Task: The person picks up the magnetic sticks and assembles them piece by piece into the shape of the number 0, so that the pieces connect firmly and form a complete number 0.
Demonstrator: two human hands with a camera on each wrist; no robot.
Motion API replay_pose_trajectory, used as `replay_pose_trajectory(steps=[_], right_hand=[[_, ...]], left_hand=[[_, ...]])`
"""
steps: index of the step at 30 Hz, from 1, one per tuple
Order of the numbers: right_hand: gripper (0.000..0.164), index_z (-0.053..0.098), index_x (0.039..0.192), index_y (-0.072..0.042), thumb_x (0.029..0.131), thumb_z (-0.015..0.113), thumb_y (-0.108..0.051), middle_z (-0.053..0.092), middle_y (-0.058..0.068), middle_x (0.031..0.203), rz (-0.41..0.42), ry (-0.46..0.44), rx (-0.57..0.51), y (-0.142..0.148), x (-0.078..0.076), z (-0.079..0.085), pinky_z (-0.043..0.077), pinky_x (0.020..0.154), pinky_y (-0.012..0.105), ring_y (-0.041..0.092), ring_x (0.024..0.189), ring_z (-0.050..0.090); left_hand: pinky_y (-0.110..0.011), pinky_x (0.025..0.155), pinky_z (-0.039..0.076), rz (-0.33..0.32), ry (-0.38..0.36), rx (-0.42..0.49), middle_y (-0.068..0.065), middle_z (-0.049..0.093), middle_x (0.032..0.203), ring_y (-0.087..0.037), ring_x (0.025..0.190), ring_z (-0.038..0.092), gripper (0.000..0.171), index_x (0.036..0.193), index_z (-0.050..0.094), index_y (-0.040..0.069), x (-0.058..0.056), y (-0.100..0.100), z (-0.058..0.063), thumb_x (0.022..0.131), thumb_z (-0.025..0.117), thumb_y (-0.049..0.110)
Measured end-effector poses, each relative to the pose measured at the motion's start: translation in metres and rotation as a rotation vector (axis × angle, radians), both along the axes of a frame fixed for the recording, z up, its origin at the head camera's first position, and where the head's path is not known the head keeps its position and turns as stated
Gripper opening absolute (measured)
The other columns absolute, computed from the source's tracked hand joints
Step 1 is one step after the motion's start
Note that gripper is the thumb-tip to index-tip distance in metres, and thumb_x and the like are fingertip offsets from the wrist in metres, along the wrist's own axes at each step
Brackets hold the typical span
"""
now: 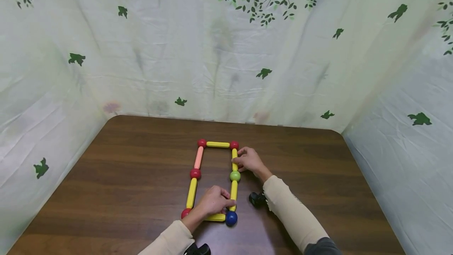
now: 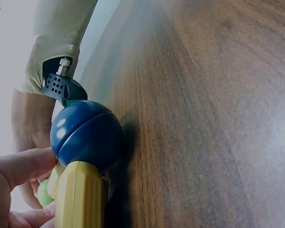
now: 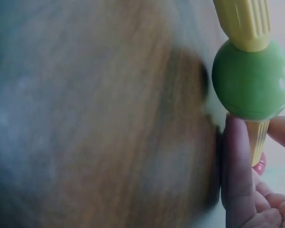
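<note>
A closed rectangular frame of yellow rods, one pink rod (image 1: pixel 199 157) and coloured balls lies on the table. My left hand (image 1: pixel 214 201) reaches over its near side and pinches the lower right yellow rod (image 1: pixel 234 190), just above the blue ball (image 1: pixel 231 218). In the left wrist view the thumb comes right up to the blue ball (image 2: pixel 87 135). Farther up the same side, my right hand (image 1: pixel 249 159) holds the upper yellow rod (image 1: pixel 234 153) between thumb and fingers. This rod joins the green ball (image 3: pixel 251 80) to a red ball (image 1: pixel 234 145).
The brown wooden table (image 1: pixel 141 192) extends on all sides of the frame. More red balls, one at the far left corner (image 1: pixel 202 143), join the left side. A pale cloth (image 1: pixel 198 50) with leaf prints hangs behind the table and at both sides.
</note>
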State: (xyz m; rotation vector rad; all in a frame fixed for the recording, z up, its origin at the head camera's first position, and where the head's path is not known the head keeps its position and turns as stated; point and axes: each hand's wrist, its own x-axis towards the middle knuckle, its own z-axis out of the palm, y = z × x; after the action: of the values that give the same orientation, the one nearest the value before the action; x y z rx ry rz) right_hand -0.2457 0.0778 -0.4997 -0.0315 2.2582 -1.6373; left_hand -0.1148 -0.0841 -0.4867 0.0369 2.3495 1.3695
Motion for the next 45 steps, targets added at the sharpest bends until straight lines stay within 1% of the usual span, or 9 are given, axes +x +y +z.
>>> replay_pose_trajectory(steps=[5,11,27,31,35,37,39,42,45], right_hand=[[0.038,0.053,0.111,0.004,0.084,0.074,-0.010,0.064,0.012,0.078,-0.017,0.011,0.023,0.000,0.000,0.000,0.056,0.057,0.031,0.015,0.058,0.062],[0.038,0.055,0.112,0.005,0.082,0.075,-0.008,0.064,0.012,0.080,-0.036,0.003,-0.005,-0.001,0.001,0.002,0.057,0.059,0.031,0.015,0.062,0.061],[0.037,0.056,0.112,0.006,0.083,0.075,-0.009,0.065,0.011,0.079,-0.075,0.020,-0.014,0.000,-0.004,-0.001,0.057,0.060,0.031,0.015,0.063,0.060],[0.036,0.056,0.111,0.005,0.083,0.075,-0.008,0.065,0.011,0.078,-0.077,0.010,-0.020,0.001,-0.005,-0.001,0.057,0.060,0.031,0.015,0.063,0.059],[0.036,0.056,0.111,0.005,0.083,0.075,-0.009,0.065,0.011,0.081,-0.074,0.017,-0.024,0.003,-0.006,-0.003,0.057,0.060,0.031,0.016,0.064,0.059],[0.036,0.056,0.110,0.005,0.083,0.075,-0.009,0.065,0.012,0.081,-0.076,0.018,-0.028,0.003,-0.006,-0.004,0.057,0.061,0.031,0.016,0.065,0.059],[0.036,0.057,0.110,0.005,0.083,0.075,-0.009,0.065,0.012,0.082,-0.078,0.021,-0.034,0.003,-0.006,-0.004,0.057,0.061,0.031,0.016,0.065,0.059],[0.035,0.057,0.110,0.005,0.082,0.075,-0.009,0.065,0.012,0.082,-0.077,0.019,-0.044,0.003,-0.005,-0.003,0.057,0.061,0.031,0.016,0.065,0.059],[0.035,0.057,0.110,0.005,0.082,0.075,-0.008,0.065,0.012,0.082,-0.076,0.016,-0.049,0.003,-0.005,-0.003,0.057,0.061,0.031,0.016,0.065,0.058]], left_hand=[[-0.023,0.049,0.048,-0.004,-0.007,-0.016,0.000,0.066,0.066,-0.007,0.048,0.056,0.020,0.083,0.067,0.004,-0.001,0.000,0.001,0.081,0.078,0.020],[-0.023,0.049,0.048,-0.004,0.002,-0.021,0.000,0.066,0.066,-0.008,0.048,0.057,0.020,0.083,0.067,0.004,-0.002,0.000,0.001,0.081,0.078,0.021],[-0.022,0.050,0.046,-0.001,-0.043,-0.024,-0.001,0.064,0.066,-0.009,0.049,0.055,0.021,0.085,0.068,0.004,-0.009,0.001,0.003,0.083,0.077,0.023],[-0.023,0.051,0.048,-0.012,-0.026,-0.007,-0.001,0.066,0.068,-0.010,0.050,0.057,0.022,0.089,0.069,0.002,-0.009,-0.001,0.003,0.084,0.075,0.023],[-0.026,0.051,0.051,-0.013,0.024,0.030,-0.004,0.068,0.071,-0.013,0.052,0.060,0.025,0.094,0.070,0.000,-0.011,-0.010,0.006,0.086,0.073,0.023],[-0.029,0.053,0.052,0.013,0.043,0.043,-0.006,0.069,0.074,-0.016,0.054,0.061,0.025,0.097,0.069,0.000,-0.014,-0.017,0.011,0.087,0.072,0.023],[-0.032,0.056,0.053,0.072,0.058,0.044,-0.007,0.070,0.078,-0.018,0.057,0.063,0.025,0.100,0.068,0.001,-0.019,-0.027,0.017,0.088,0.071,0.023],[-0.033,0.059,0.053,0.206,0.080,0.036,-0.008,0.070,0.081,-0.021,0.062,0.063,0.024,0.102,0.068,0.002,-0.028,-0.045,0.026,0.087,0.071,0.021],[-0.030,0.060,0.052,0.327,0.138,0.003,-0.009,0.069,0.085,-0.021,0.068,0.062,0.025,0.103,0.069,0.002,-0.039,-0.065,0.027,0.086,0.073,0.020]])
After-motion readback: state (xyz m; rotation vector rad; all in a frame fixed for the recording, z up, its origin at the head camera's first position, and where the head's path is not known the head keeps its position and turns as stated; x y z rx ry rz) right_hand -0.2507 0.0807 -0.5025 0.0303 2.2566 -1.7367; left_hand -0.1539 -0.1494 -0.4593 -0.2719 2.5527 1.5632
